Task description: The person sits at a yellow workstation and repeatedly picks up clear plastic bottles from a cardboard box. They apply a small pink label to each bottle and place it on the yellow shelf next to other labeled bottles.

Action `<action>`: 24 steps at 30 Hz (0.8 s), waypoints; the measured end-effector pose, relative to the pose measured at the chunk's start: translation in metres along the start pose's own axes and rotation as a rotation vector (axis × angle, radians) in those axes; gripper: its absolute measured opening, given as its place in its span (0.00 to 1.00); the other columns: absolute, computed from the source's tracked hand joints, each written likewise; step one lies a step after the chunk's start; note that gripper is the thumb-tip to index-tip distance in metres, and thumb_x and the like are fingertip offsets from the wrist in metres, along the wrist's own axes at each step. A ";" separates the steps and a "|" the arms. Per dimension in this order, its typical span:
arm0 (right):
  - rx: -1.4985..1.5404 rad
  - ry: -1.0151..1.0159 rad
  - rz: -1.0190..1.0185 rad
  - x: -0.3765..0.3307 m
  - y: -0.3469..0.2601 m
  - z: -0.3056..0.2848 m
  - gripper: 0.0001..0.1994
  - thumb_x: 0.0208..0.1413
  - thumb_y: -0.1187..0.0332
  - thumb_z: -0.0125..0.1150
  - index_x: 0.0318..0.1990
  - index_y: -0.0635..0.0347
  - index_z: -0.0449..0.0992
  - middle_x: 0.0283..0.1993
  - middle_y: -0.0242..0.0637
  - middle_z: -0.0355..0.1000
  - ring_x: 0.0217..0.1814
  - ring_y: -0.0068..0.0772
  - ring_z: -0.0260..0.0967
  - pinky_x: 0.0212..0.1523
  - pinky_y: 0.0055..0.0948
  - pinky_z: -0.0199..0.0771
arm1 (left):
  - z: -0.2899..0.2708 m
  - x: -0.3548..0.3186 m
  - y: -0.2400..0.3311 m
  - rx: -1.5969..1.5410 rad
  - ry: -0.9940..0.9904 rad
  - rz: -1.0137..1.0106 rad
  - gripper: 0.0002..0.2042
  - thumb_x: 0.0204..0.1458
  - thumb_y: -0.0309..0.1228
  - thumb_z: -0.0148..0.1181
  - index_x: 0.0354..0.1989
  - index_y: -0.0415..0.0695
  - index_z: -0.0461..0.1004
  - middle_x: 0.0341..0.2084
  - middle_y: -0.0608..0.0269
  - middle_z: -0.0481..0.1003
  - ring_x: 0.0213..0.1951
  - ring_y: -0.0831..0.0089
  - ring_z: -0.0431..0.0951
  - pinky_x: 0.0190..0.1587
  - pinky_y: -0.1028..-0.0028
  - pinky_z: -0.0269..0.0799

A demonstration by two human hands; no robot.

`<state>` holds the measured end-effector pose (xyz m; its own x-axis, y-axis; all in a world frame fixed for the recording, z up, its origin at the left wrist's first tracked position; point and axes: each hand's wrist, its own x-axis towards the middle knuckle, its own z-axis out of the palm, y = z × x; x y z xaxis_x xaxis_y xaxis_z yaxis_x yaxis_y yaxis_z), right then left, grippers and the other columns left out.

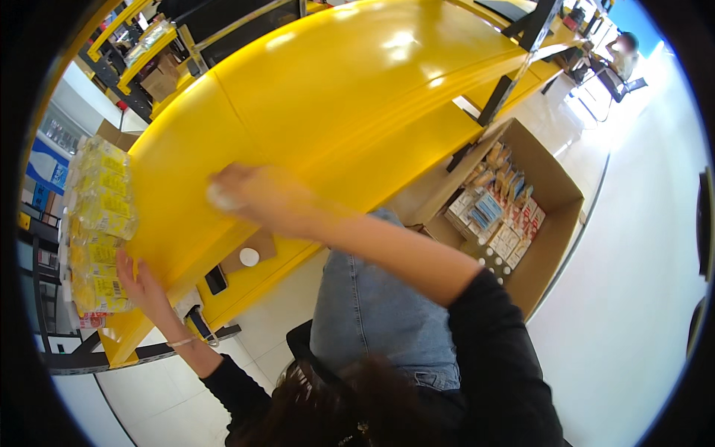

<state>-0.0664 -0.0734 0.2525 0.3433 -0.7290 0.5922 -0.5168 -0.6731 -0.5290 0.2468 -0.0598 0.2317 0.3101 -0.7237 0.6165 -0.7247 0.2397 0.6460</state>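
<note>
My right hand [257, 195] is over the yellow shelf board [298, 97], smeared by motion. Its fingers are closed on a small white thing [222, 197], too blurred to name. At the left end of the board, clear plastic bottles [104, 197] with yellow labels stand in rows. My left hand [143, 289] is beside the nearest bottles, its fingers stretched out and apart. Its fingertips come up to a bottle's side; whether they touch it, I cannot tell.
On the lower yellow shelf lie a black phone [216, 280] and a round white item [249, 257] on brown cardboard. To my right, a large cardboard box [547, 179] holds small cartons, packets and white-capped bottles. Black posts [514, 78] carry the shelves. A person [623, 58] sits far off.
</note>
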 end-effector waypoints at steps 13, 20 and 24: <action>0.147 0.747 1.260 -0.423 0.211 -0.238 0.10 0.54 0.71 0.55 0.42 0.64 0.72 0.29 0.33 0.72 0.30 0.21 0.70 0.29 0.22 0.70 | 0.171 -0.145 0.195 -0.381 -0.504 0.383 0.07 0.52 0.24 0.50 0.37 0.37 0.72 0.34 0.56 0.74 0.40 0.62 0.73 0.44 0.67 0.68; 0.484 0.713 1.701 -0.573 0.260 -0.124 0.04 0.55 0.74 0.52 0.32 0.66 0.71 0.27 0.37 0.72 0.24 0.26 0.68 0.26 0.27 0.69 | 0.307 -0.234 0.241 -0.529 -1.216 0.220 0.09 0.48 0.23 0.53 0.38 0.40 0.73 0.35 0.56 0.74 0.39 0.61 0.74 0.43 0.69 0.69; 0.502 0.754 1.847 -0.619 0.296 -0.062 0.24 0.52 0.80 0.54 0.57 0.74 0.56 0.28 0.43 0.73 0.24 0.31 0.71 0.24 0.31 0.71 | 0.363 -0.292 0.243 -0.524 -1.416 0.181 0.10 0.49 0.24 0.54 0.41 0.40 0.72 0.36 0.56 0.74 0.39 0.60 0.75 0.43 0.69 0.70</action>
<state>-0.4803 0.1864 -0.2324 -0.6104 -0.3458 -0.7127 0.4599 0.5779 -0.6742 -0.2436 -0.0252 0.0456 -0.8051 -0.5925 -0.0269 -0.2988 0.3660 0.8813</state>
